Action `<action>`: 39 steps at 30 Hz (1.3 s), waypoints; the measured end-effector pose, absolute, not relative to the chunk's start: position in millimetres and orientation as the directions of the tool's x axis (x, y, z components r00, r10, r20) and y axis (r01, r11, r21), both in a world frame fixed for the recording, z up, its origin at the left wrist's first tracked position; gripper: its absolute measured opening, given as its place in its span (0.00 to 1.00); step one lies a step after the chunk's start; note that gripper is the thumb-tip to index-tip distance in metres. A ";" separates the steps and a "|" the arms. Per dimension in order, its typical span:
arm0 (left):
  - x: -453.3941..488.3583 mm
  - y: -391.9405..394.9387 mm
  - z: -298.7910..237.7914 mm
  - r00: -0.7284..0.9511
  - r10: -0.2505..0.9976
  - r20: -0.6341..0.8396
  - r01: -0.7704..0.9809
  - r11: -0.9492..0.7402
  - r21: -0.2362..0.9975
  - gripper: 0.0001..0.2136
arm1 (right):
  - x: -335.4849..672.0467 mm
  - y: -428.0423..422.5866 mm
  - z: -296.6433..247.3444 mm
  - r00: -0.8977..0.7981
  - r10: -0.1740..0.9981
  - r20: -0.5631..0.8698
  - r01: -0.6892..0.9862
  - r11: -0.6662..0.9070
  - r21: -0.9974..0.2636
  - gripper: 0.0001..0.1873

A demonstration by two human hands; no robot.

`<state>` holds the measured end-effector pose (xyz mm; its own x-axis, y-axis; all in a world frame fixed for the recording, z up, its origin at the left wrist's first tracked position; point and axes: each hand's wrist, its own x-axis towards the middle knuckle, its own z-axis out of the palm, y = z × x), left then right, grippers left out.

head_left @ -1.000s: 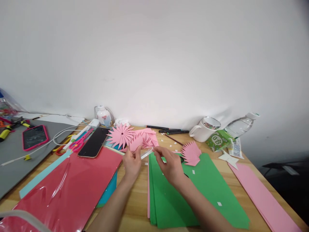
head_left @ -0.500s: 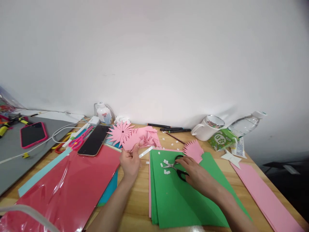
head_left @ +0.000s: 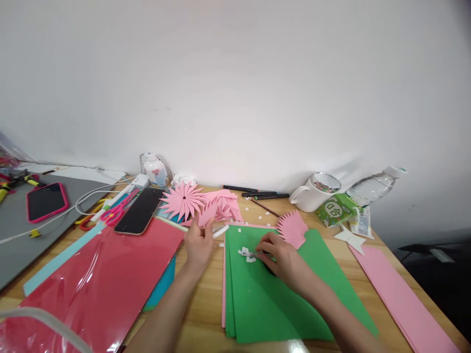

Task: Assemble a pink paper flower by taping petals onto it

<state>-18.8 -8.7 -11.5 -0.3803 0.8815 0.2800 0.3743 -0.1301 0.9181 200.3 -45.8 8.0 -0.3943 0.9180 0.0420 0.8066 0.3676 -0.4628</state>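
My left hand point(head_left: 198, 245) pinches a piece of folded pink paper point(head_left: 208, 212) with a zigzag edge between thumb and fingers. A white strip point(head_left: 221, 231) sticks out to the right beside the thumb; whether the hand holds it too is unclear. My right hand point(head_left: 281, 257) is closed over a pair of scissors point(head_left: 247, 253), its fingers covering most of the black handles. The blades lie among small white paper bits point(head_left: 250, 260) on a stack of green paper point(head_left: 287, 304). Just beyond this hand rests a pink pleated fan point(head_left: 293, 228).
Behind my left hand are a pink paper rosette point(head_left: 184, 198) and a white bottle point(head_left: 156, 170). Leftward lie a phone point(head_left: 139, 212), pink scissors point(head_left: 117, 210) and red paper point(head_left: 91, 284). Markers point(head_left: 270, 196), a mug point(head_left: 316, 192), a water bottle point(head_left: 375, 187) and pink strips point(head_left: 397, 299) sit beyond and right.
My right hand has moved left over the scissors, with its fingers now drawn together around the handles near the pivot. My left hand keeps hold of the pink paper, slightly lower.
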 end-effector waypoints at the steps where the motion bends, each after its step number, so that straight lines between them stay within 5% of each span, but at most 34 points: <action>1: -18.8 -8.4 -13.1 -0.330 0.902 0.279 0.408 -0.130 0.904 0.13 | 194.3 -41.2 3.1 -0.380 0.924 0.052 0.780 0.350 -0.518 0.08; 5: -18.4 -6.0 -14.2 -0.211 0.959 0.187 0.394 -0.091 0.914 0.14 | 178.2 -28.1 -17.2 -0.314 0.948 0.061 0.753 0.288 -0.592 0.05; 15: -8.6 -8.8 7.6 0.009 1.000 -0.022 0.010 0.022 1.000 0.12 | 182.5 -32.9 -20.1 -0.317 0.945 0.084 0.665 0.285 -0.690 0.04; 39: -9.8 -9.9 4.5 0.011 1.000 -0.004 0.044 0.003 0.999 0.13 | 179.9 -43.4 -24.6 -0.321 0.910 0.264 0.598 0.411 -0.688 0.07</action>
<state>-9.8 -9.9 4.5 0.0109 0.9999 -0.0039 0.0438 0.0034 0.9990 179.9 -43.4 -24.6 -0.3209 0.9096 0.2641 0.5982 0.4108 -0.6881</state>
